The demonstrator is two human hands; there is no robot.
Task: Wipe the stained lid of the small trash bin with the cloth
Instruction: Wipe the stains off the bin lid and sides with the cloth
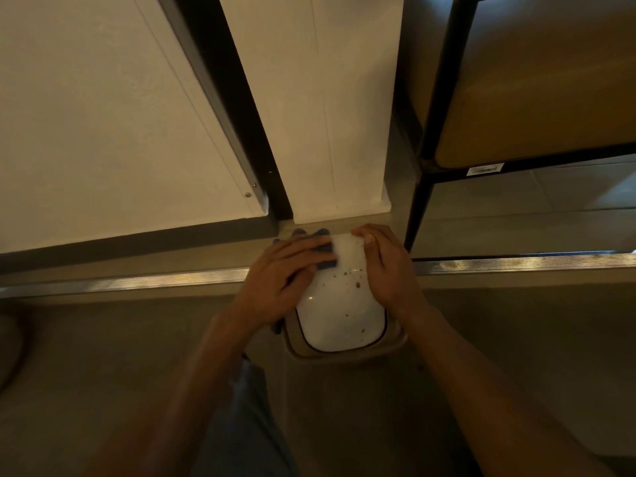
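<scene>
Head view, looking down at the floor by a white wall panel (340, 108). Small trash bin (344, 352) sits just in front of it, white lid (339, 315) up, beige rim showing around the lid's near edge.

My left hand (280, 270) lies flat on the blue cloth (327, 258), fingers fairly straight, pressing it onto the far-left part of the lid. Folds of cloth poke out past the fingertips toward the wall. My right hand (385, 266) cups the lid's right edge, fingers curled over the far corner; it looks like a steadying grip.

Brown stains (358, 285) are scattered over the middle and right of the lid, a few more near the front-right corner. None lie under the cloth as far as I can see, so I judge the wiping barely begun.

How I would run this stroke:
- Keep the palm flat so the cloth bears evenly on the domed surface.
- Draw the cloth from far-left toward the near-right, across the speckled zone, in overlapping passes.
- Hold the right hand firm; the bin looks light and may slide or the lid may tip.
- Shift the right hand when the cloth reaches it, since spots may sit beneath its edge; I cannot tell.
</scene>
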